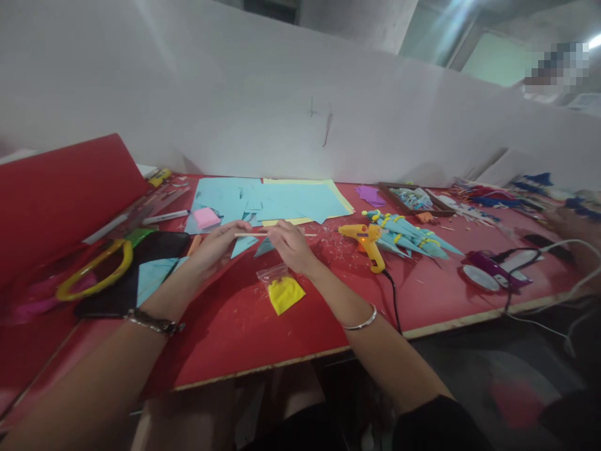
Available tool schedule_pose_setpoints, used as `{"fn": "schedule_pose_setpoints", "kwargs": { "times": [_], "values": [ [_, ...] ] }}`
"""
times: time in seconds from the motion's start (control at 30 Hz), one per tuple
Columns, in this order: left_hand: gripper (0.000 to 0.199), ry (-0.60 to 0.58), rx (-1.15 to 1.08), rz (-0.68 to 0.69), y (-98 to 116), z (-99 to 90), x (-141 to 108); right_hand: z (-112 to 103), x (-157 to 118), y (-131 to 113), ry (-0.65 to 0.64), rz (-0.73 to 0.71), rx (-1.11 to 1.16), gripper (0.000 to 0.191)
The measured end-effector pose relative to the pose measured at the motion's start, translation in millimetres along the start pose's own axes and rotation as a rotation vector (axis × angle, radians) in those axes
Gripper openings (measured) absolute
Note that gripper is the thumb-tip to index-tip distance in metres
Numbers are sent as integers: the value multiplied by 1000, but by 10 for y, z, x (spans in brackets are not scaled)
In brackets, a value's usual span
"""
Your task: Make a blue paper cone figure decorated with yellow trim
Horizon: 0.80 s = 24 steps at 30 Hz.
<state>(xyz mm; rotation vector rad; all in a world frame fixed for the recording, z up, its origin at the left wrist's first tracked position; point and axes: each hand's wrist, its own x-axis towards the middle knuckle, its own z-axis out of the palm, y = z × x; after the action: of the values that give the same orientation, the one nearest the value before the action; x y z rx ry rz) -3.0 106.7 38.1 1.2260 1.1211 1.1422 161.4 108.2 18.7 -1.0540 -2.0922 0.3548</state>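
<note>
A thin wooden stick (303, 235) lies level between my two hands, above the red table. My left hand (220, 245) is closed on its left end. The fingers of my right hand (290, 245) are bent round it further right, and its tip sticks out past them. Small light-blue paper pieces (243, 246) show just below the hands. A clear bag of something yellow (284, 293) lies on the table nearer to me. Right of my right hand rests a yellow glue gun (364, 238) with a small orange light.
Light-blue sheets (300, 199) lie at the back. Blue paper cones with yellow trim (413, 238) and a brown tray (441, 208) are to the right, with a purple device (511, 275). Yellow-handled scissors (96, 291) and a pink block (205, 217) are at left.
</note>
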Motion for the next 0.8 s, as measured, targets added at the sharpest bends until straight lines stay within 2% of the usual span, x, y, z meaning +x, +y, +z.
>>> {"fn": "schedule_pose_setpoints", "kwargs": {
  "times": [0.07,0.23,0.4,0.7,0.8],
  "values": [
    [10,-51,2,17,-18,-1,4,4,-1,-10,-18,-5,-2,34],
    [20,-47,22,60,-54,-3,18,-1,-14,-47,-50,4,-21,30],
    [24,-63,108,97,4,33,-15,-1,-22,-40,-84,4,-33,28],
    [23,-38,180,85,26,68,-17,18,-21,-13,-130,-35,-30,28],
    [22,-107,184,44,9,31,-2,16,-14,0,-147,-32,-16,24]
  ]
}}
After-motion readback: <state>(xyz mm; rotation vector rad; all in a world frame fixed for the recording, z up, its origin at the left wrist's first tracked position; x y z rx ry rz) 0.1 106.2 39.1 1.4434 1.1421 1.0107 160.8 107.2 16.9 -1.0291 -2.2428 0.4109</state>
